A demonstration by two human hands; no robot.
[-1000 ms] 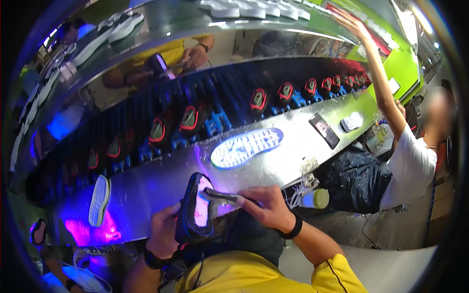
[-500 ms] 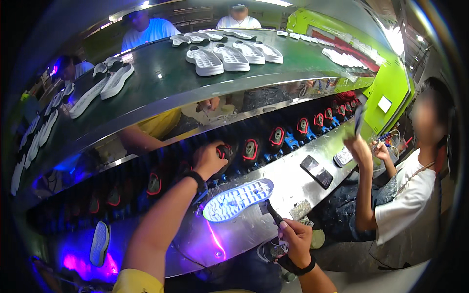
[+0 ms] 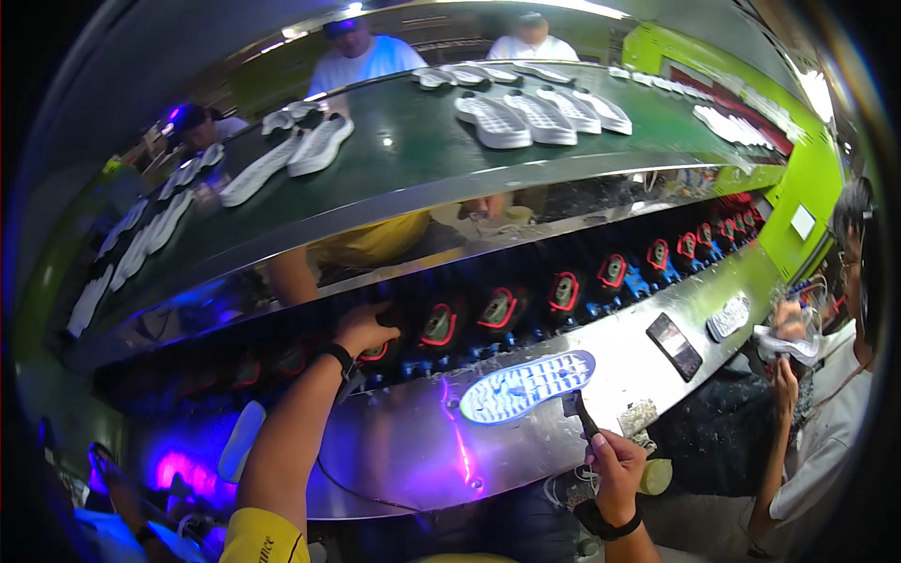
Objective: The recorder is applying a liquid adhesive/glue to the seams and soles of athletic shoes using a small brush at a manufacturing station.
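Observation:
On the dark lower line, my left hand [image 3: 364, 330] curls over a black shoe upper [image 3: 375, 353] with a red-edged opening; part of that upper is hidden beneath it. My right hand [image 3: 617, 462] grips the black handle of a small brush [image 3: 586, 418] over the metal ledge. The brush's bristles are close to the right side of a white shoe sole [image 3: 526, 387], which lies with its ribbed inner face up. Whether they touch it cannot be told.
More red-edged uppers [image 3: 497, 308] stand along the lower line. A phone [image 3: 674, 346] and another sole [image 3: 728, 317] lie on the metal ledge [image 3: 394, 446]. White soles [image 3: 493, 122] rest on the green belt [image 3: 394, 174] above. A co-worker [image 3: 821, 432] sits at the right, holding a sole.
My view has swung left. My left hand has moved left along the line of uppers. The right hand keeps the brush beside the sole. The co-worker's hands have come down.

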